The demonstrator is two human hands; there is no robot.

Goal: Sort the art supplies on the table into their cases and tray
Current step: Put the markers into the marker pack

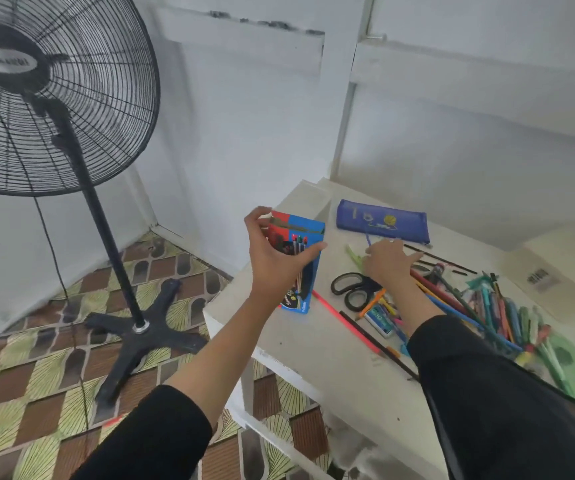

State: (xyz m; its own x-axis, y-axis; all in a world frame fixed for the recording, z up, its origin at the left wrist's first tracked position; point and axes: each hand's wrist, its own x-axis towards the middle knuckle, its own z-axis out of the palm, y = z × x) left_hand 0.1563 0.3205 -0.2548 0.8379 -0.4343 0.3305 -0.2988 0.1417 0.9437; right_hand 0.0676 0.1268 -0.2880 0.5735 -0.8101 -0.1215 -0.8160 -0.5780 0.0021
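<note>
Head view, the only one.

Step in hand, as I judge it: load loose pencils into the box [305,233]. Sorting is barely begun, since most supplies lie loose on the table [313,348].

Left hand [272,258]: wrapped round the box, thumb on the near-left edge, fingers across the printed face. The box is lifted and tilted over the table's left edge. Whether its flap is open cannot be told.

Right hand [388,263]: palm down, fingers spread and nearly straight, reaching over the table between the scissors [352,287] and the pouch [381,220]. It grips nothing visible. A thin blue stick lies at its fingertips; whether they touch it is unclear.

Pencil pile [480,306]: right of that hand, tangled with pens. One red pencil [345,320] lies apart, near the box.

To do it well:
- Take pencils only and leave the pens for the pouch.
- Gather a few, points aligned.
- Bring the box mouth toward the right hand.
- Keep the box over the table, not past the edge, or a dropped pencil may reach the floor.
</note>
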